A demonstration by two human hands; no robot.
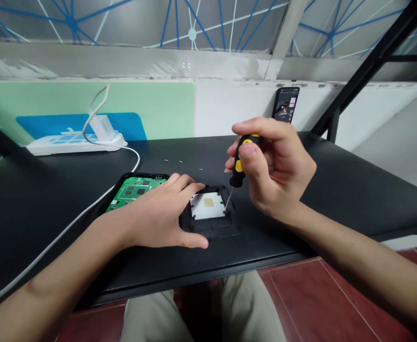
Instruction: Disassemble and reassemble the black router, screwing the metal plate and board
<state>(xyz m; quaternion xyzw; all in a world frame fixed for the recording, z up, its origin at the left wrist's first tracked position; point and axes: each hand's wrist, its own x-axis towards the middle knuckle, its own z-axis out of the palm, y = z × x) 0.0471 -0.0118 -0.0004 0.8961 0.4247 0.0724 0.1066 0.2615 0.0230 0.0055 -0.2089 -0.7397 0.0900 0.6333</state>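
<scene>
My right hand [276, 166] is closed around a black and yellow screwdriver [239, 164], tilted, its thin shaft reaching down to the right edge of a white plate [208, 212]. That plate, with a small tan square [208, 202] at its middle, sits inside a black plastic cover [226, 230]. My left hand [161, 213] lies spread over the left side of the cover, thumb near its front edge and fingers at its back edge. Partly under my left hand and wrist is a black housing with a green circuit board [133, 190].
Several small screws [180, 162] lie on the black table [283, 247] behind the cover. A white power strip [76, 144] with a plugged-in charger [102, 128] stands at the back left, its white cable [62, 235] running forward. A phone [286, 104] leans on the wall.
</scene>
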